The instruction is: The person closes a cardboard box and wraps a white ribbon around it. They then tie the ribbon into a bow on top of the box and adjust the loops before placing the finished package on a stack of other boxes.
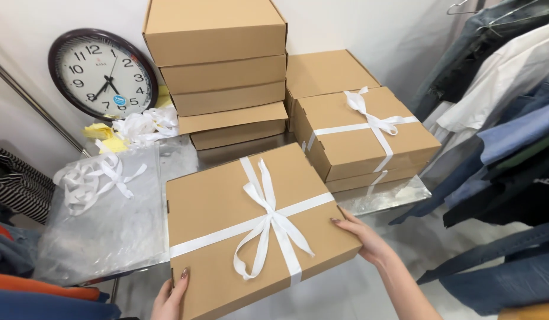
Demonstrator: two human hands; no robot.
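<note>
Ribboned cardboard box (pixel 227 219) between both hands, left hand (pixel 171 299) and right hand (pixel 363 237) gripping its edges.

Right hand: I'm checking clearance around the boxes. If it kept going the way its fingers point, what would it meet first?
The right hand points up-left along the ribboned box it holds. Straight on, its fingers likely meet the white bow first, though depth is hard to judge.

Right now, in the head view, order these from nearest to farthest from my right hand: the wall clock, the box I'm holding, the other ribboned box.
1. Box I'm holding: touched by the right hand, at its right edge.
2. Other ribboned box: just behind, on the right stack.
3. Wall clock: far left, leaning against the wall.
</note>
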